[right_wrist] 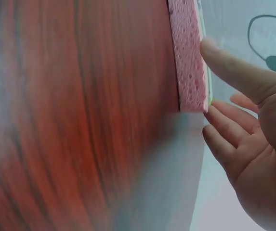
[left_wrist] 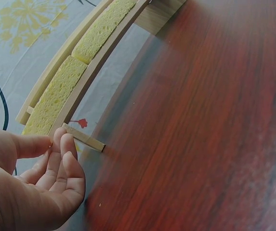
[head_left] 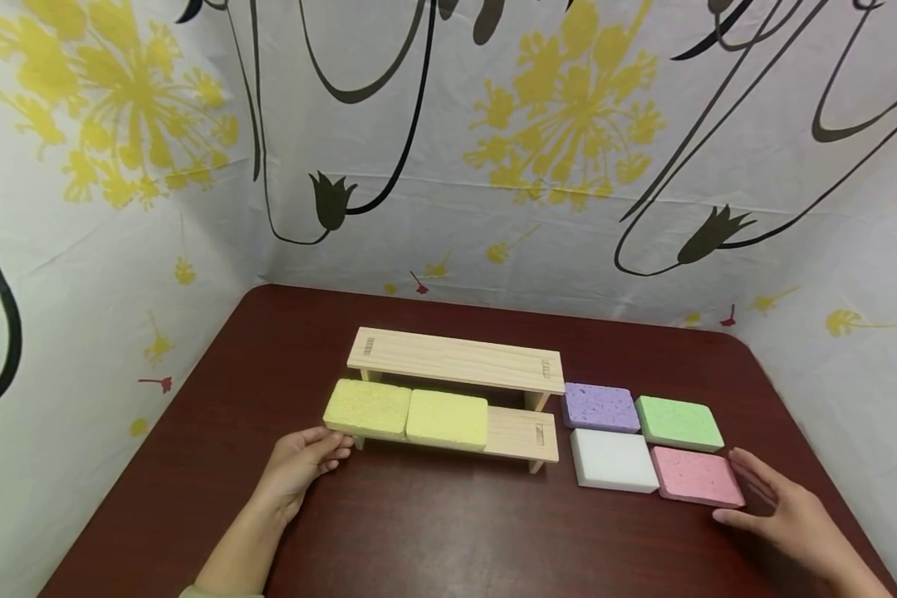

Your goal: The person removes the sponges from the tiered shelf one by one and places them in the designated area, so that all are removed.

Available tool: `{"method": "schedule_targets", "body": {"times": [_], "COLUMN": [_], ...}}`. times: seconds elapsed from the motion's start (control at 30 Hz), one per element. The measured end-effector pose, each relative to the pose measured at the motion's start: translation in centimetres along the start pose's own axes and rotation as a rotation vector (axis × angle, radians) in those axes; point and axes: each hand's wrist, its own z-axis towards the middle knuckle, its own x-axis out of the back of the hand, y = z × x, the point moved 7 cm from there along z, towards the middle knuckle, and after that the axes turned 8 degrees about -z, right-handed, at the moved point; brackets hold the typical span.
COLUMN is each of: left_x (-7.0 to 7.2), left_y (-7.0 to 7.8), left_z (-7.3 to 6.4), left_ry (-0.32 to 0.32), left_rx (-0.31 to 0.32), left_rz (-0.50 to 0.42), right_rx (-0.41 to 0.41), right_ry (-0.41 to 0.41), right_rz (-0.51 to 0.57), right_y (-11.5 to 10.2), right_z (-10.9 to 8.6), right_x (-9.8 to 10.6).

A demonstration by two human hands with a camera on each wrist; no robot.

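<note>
Two yellow sponges [head_left: 447, 419] lie side by side on the lower tier of a wooden two-step rack [head_left: 521, 432]. At its left end, my left hand [head_left: 302, 467] pinches the lower tier's corner, fingertips just above the leg in the left wrist view. On the right, my right hand [head_left: 792, 515] stands with thumb and fingers spread around the right end of a pink sponge [head_left: 697, 477]. The thumb overlaps the sponge's edge in the right wrist view, and the fingertips are close to its corner.
A white sponge [head_left: 615, 460] lies left of the pink one, with a purple sponge [head_left: 601, 408] and a green sponge [head_left: 680, 423] behind. The rack's upper tier [head_left: 456, 355] is bare. A patterned cloth [head_left: 433, 166] hangs behind the dark red table [head_left: 433, 531].
</note>
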Motion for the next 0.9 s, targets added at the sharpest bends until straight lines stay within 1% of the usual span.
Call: {"method": "schedule_targets", "body": {"times": [0.07,0.17,0.23,0.33,0.47,0.63,0.8,0.9], "left_x": [0.0,0.0,0.0,0.0,0.0,0.0,0.0,0.0], "left_y": [0.0,0.1,0.1,0.1,0.0,0.0,0.1,0.1], "left_z": [0.0,-0.1,-0.1,-0.1,-0.1,-0.2,-0.2,-0.2], "left_ry": [0.0,-0.002,-0.001,-0.001,0.0,-0.001,-0.004,-0.008], "left_rx": [-0.002,-0.007,-0.009,-0.012,-0.012,-0.011,-0.01,-0.011], "left_rz": [0.001,0.003,0.005,0.007,0.009,0.004,-0.002,-0.004], "right_rx": [0.004,0.025,0.034,0.076,0.129,0.157,0.202,0.22], "right_ry": [0.055,0.171,0.224,0.28,0.288,0.281,0.293,0.28], "right_rz": [-0.041,-0.088,-0.078,-0.036,0.021,0.06,0.072,0.099], "right_y": [-0.8,-2.5,-3.8,-5.9,-8.6,-11.4,-13.4,-14.1], "right_z": [0.1,0.5,0.9,1.6,2.4,3.4,4.0,4.4], "right_x": [0.4,1.3,1.6,1.5,0.6,-0.9,-2.1,-2.8]}}
